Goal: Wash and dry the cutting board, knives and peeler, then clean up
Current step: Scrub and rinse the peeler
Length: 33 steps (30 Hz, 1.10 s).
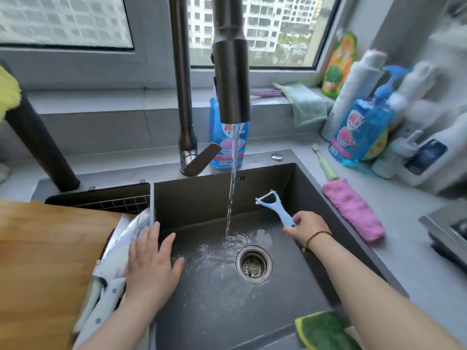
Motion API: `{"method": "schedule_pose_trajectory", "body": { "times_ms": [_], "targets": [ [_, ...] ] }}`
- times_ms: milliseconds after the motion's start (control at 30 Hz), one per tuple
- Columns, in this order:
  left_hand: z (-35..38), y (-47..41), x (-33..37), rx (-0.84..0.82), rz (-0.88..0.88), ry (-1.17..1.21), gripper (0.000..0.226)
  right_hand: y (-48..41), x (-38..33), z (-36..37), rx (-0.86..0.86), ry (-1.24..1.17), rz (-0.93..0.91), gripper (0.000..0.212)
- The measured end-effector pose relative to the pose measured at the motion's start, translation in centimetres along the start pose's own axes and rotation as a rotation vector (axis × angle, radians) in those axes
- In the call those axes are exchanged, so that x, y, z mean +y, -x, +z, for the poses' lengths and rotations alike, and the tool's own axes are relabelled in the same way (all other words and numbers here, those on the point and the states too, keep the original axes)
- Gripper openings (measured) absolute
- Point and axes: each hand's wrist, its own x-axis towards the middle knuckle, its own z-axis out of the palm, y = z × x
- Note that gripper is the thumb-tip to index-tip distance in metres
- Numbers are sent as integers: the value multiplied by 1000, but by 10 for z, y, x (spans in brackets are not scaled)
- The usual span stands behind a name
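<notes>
My right hand [307,227] pinches the handle end of a light blue peeler [274,205] over the right side of the dark sink [290,286], its blade pointing up and away. Water runs from the tap [231,72] into the basin to the left of the peeler. My left hand [151,261] lies with straight fingers on the broad blade of a white-handled knife [118,251] at the sink's left edge. A second white handle [88,299] shows beside it. The wooden cutting board [45,261] lies at the left.
A drain [254,263] sits mid-basin. A green and yellow sponge [326,332] lies at the sink's near right corner. A pink cloth [353,213], a brush and several detergent bottles [358,132] crowd the right counter. A black rack [106,200] stands behind the board.
</notes>
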Motion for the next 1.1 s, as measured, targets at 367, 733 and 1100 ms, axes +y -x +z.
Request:
{"method": "schedule_pose_trajectory", "body": {
  "times_ms": [367, 733, 1100],
  "targets": [
    [-26, 50, 122, -445, 57, 935, 21, 141, -9, 24, 250, -350, -68, 28],
    [-33, 55, 134, -652, -234, 1319, 24, 188, 42, 26, 211, 15, 18, 62],
    [-41, 39, 96, -687, -236, 1426, 18, 186, 38, 36, 328, -205, -185, 50]
  ]
}}
